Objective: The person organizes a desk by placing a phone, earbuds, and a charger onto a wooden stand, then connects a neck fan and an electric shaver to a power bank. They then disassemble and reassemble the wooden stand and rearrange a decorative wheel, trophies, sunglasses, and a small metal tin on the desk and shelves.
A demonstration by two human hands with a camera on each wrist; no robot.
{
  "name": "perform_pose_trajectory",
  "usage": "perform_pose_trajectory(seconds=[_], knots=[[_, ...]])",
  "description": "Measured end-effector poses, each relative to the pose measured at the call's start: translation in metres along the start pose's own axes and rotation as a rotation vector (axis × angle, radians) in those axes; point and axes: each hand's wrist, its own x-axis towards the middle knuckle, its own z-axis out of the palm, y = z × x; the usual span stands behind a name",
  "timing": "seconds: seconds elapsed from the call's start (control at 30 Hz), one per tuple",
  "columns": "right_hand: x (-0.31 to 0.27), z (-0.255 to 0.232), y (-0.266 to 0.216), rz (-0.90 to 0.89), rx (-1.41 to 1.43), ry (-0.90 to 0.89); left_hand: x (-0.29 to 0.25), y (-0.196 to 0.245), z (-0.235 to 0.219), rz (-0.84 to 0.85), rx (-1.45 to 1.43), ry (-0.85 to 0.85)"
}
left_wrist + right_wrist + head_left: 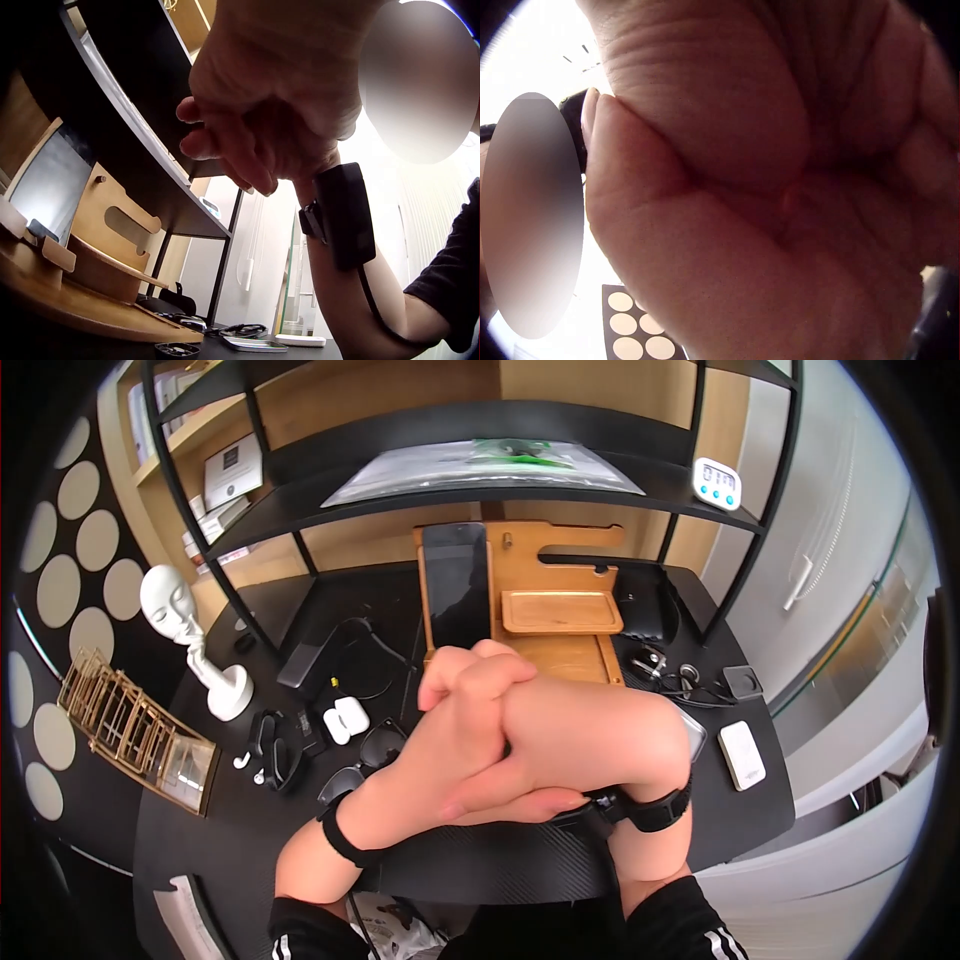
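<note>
Both hands are clasped together above the near part of the desk. The left hand (430, 760) comes from the lower left, its fingers curled round the right hand (585, 730). Sharply bent at the wrist, the right hand grips the left in turn. Some fingers overlap, and which hand each belongs to is partly hidden. In the left wrist view, curled fingertips show beneath the joined hands. Skin pressed together fills most of the right wrist view. No object is visible between the palms.
A wooden stand (555, 575) holds a phone (455, 585) at the back, under a black shelf (290, 495). Left are a white figurine (228, 695), an earbud case (346, 720), sunglasses (383, 743) and cables. A white power bank (741, 756) lies right.
</note>
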Motion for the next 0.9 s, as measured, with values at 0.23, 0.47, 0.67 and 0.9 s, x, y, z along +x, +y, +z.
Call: perform_pose_trajectory(seconds=[0.23, 0.47, 0.67, 0.9], knots=[[-0.001, -0.025, -0.044, 0.263, 0.022, -0.181, -0.002, 0.01, -0.012, -0.078, 0.071, -0.106], [0.004, -0.014, -0.031, 0.4, -0.111, -0.157, -0.006, 0.008, -0.011, -0.097, 0.056, -0.108], [-0.004, -0.017, -0.05, 0.48, -0.174, -0.15, -0.005, 0.022, -0.016, -0.234, 0.151, -0.253], [-0.014, -0.008, -0.037, 0.266, -0.474, -0.069, -0.005, 0.018, -0.017, -0.201, 0.339, -0.24]])
